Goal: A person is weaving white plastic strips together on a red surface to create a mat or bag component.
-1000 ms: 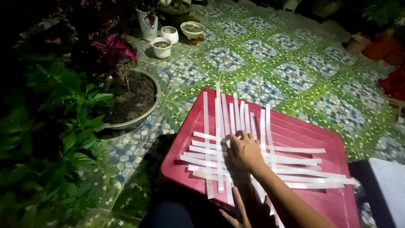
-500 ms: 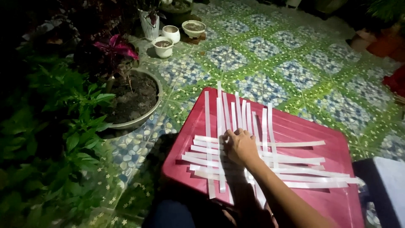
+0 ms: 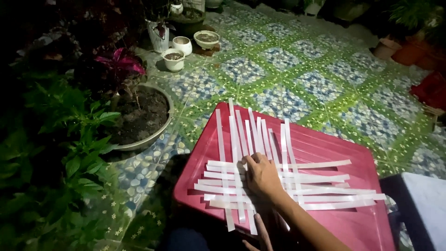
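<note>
Pressing flat, fingers together, your right hand [image 3: 262, 175] held the white strip lattice [image 3: 278, 183] on one red lid [image 3: 325, 148]. Left hand [image 3: 261, 234] below it: finger state unclear. Three small pots [image 3: 186, 46] stood beyond.

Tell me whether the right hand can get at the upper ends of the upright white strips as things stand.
Probably yes. The right hand rests flat on the woven white strips, and the upright strips' ends lie just beyond its fingertips on the red lid, with nothing between.

White strips [image 3: 320, 177] on a red lid [image 3: 344, 144]; green-and-blue patterned floor tiles [image 3: 297, 69].
</note>
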